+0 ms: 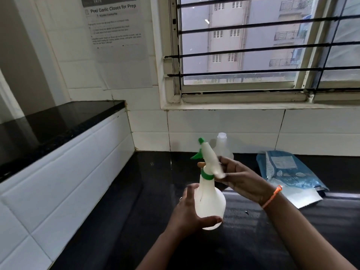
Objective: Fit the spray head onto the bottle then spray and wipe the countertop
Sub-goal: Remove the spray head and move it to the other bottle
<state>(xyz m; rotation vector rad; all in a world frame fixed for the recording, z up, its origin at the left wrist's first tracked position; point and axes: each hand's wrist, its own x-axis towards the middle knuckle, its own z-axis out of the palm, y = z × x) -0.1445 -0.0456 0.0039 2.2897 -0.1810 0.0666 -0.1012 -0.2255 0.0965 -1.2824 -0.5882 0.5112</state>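
**Desk:** What is happening at the black countertop (136,201)?

**Photographer:** A person is holding a white spray bottle (211,201) upright above it, in front of the barred window (253,45). The left hand (191,215) is cupping the bottle's round body, fingers loosely curled and spread, thumb under the base. The right hand (241,179) is closing around the back of the spray head (209,158), which is sitting on the neck at the green collar (206,175). The head is blurring, so I am reading this as the tightening step, though I cannot tell how far it is seated.

**Desk:** What could be going wrong from here?

**Photographer:** If the collar is catching crooked on the thread, the head may be sitting tilted and leaking once the trigger is pulled. The left hand's hold is looking loose; twisting hard against it could be spinning or dropping the bottle onto the stone.

**Desk:** Give me the count.

**Photographer:** Two hands, one assembled bottle with one spray head. One second clear bottle (223,147), without a cap, is standing just behind it against the tiled wall. One blue packet (288,178) is lying to the right of the bottle. One printed sheet (115,28) is hanging left of the window. I am seeing no cloth.
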